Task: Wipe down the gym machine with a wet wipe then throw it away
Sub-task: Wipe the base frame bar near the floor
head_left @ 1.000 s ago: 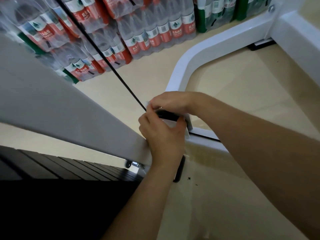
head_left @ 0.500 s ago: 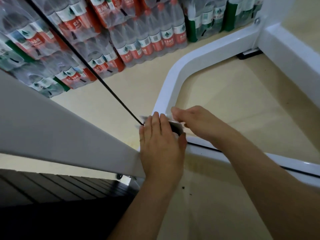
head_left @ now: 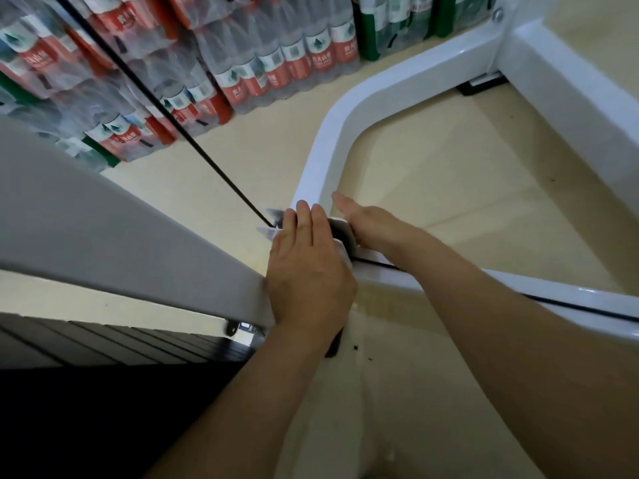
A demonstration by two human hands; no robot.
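Observation:
The gym machine's white frame (head_left: 321,157) curves across the floor, and a thin black cable (head_left: 193,140) runs down to a dark pulley block (head_left: 340,231) on the frame. My left hand (head_left: 307,271) lies flat on that block with straight fingers. A white edge, apparently the wet wipe (head_left: 343,249), peeks out beside its palm. My right hand (head_left: 363,219) rests against the block's far side, its fingers straight and pointing up-left. Two pale pointed tips (head_left: 268,231) stick out past my left fingertips; whether they are wipe or bracket I cannot tell.
A broad white beam (head_left: 103,216) of the machine slants across the left, with dark ribbed slats (head_left: 103,344) below it. Shrink-wrapped packs of water bottles (head_left: 262,63) line the far wall. Beige floor (head_left: 466,174) lies inside the frame loop.
My left hand went from curled over the block to flat with straight fingers. My right hand uncurled and slid to the block's far side. The view shifted slightly.

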